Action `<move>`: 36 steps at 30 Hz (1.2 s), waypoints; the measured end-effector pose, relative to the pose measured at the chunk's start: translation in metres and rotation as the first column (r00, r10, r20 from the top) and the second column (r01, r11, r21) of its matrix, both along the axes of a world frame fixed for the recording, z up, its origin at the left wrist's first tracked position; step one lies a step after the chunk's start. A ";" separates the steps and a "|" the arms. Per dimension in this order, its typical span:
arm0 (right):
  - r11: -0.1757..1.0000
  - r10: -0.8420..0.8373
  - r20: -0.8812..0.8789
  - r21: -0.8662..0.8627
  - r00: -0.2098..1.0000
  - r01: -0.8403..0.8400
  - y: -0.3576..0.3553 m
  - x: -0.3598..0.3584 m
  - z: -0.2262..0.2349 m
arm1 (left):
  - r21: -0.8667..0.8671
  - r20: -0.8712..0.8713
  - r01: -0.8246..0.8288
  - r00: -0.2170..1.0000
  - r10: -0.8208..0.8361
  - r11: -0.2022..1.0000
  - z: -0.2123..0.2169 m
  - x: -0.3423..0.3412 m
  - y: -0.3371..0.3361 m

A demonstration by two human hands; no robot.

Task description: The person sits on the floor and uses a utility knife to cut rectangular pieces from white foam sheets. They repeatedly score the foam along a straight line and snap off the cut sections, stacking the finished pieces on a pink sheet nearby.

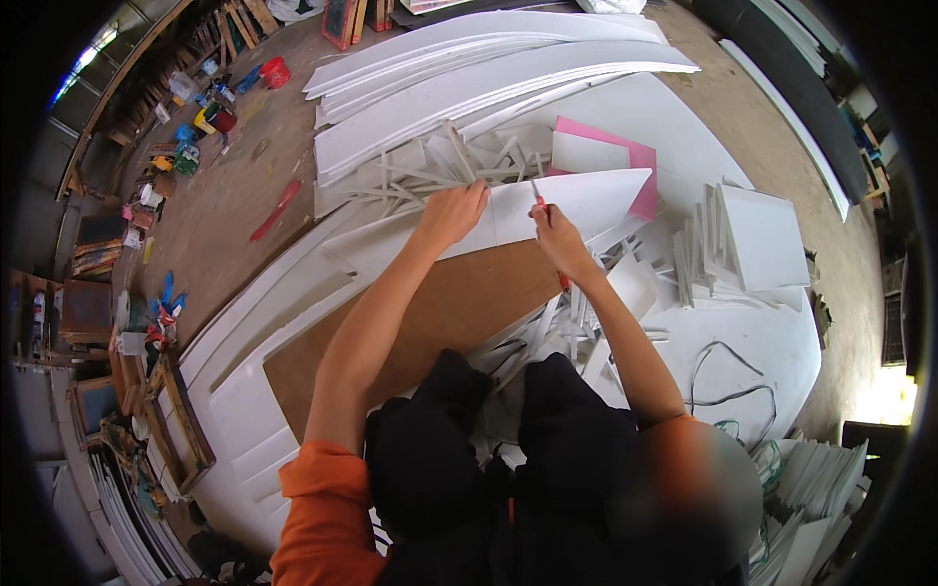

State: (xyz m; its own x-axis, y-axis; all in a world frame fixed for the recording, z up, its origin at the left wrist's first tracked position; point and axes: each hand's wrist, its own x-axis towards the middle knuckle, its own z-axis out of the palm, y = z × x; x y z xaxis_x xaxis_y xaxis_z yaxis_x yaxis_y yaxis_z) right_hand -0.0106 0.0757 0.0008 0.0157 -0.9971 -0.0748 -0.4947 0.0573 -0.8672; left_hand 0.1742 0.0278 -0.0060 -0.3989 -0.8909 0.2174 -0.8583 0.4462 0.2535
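A long strip of white board (518, 217) lies across in front of me, over a brown board (420, 303). At the strip's far edge, my left hand (452, 215) is closed on it, fingertips at the rim. To its right, my right hand (561, 240) is wrapped round a red-handled knife (539, 201). The knife's thin blade points away from me and meets the strip's far edge. A faint line crosses the strip between my hands. Beyond that edge lies a heap of narrow white offcuts (459, 161).
Long white sheets (469, 73) are stacked at the far side. A pink sheet (645, 161) lies beyond the strip's right end. White panels (752, 234) stand at right, near a dark cord (728, 366). Offcuts (586, 332) lie by my knees. A red bucket (276, 71) stands far left.
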 end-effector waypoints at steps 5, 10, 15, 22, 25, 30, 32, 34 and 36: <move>0.998 0.051 -0.100 -0.024 0.994 -0.054 0.010 0.026 -0.006 | 0.038 -0.151 0.088 0.985 -0.081 0.995 -0.001 0.006 -0.006; 0.970 -0.049 -0.499 -0.229 0.865 -0.077 0.029 0.039 0.006 | 0.125 -0.196 0.078 0.979 -0.052 0.989 0.002 0.008 -0.005; 0.969 -0.103 -0.572 -0.243 0.814 -0.049 0.034 0.045 0.005 | 0.188 -0.223 0.060 0.975 -0.017 0.980 0.004 0.006 -0.007; 0.997 -0.031 -0.534 -0.070 0.845 -0.007 0.039 0.052 0.018 | 0.132 -0.248 0.040 0.969 -0.006 0.990 -0.004 0.007 -0.009; 0.996 -0.056 -0.553 -0.085 0.831 0.010 0.039 0.054 0.019 | 0.117 -0.244 0.046 0.970 -0.016 0.992 -0.004 0.005 -0.010; 0.976 -0.076 -0.615 -0.205 0.785 -0.066 0.036 0.053 0.013 | 0.143 -0.243 0.059 0.970 -0.023 0.988 -0.003 0.006 -0.006; 0.972 -0.064 -0.641 -0.214 0.765 -0.098 0.033 0.055 0.016 | 0.222 -0.191 0.056 0.981 -0.013 0.973 0.001 0.007 -0.007; 0.975 -0.066 -0.625 -0.207 0.778 -0.084 0.026 0.057 0.014 | 0.191 -0.215 0.084 0.976 -0.042 0.978 -0.004 0.008 -0.007; 0.986 -0.047 -0.600 -0.156 0.798 -0.059 0.019 0.059 0.010 | 0.167 -0.230 0.103 0.971 -0.063 0.981 -0.004 0.009 -0.006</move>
State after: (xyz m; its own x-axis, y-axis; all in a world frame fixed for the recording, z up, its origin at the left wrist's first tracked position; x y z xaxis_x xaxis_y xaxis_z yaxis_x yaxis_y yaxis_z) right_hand 0.0483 0.0945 0.0112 0.0269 -0.9958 0.0877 -0.9180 -0.0594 -0.3920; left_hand 0.1828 0.0214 -0.0102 -0.4329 -0.8886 0.1517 -0.7331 0.4449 0.5144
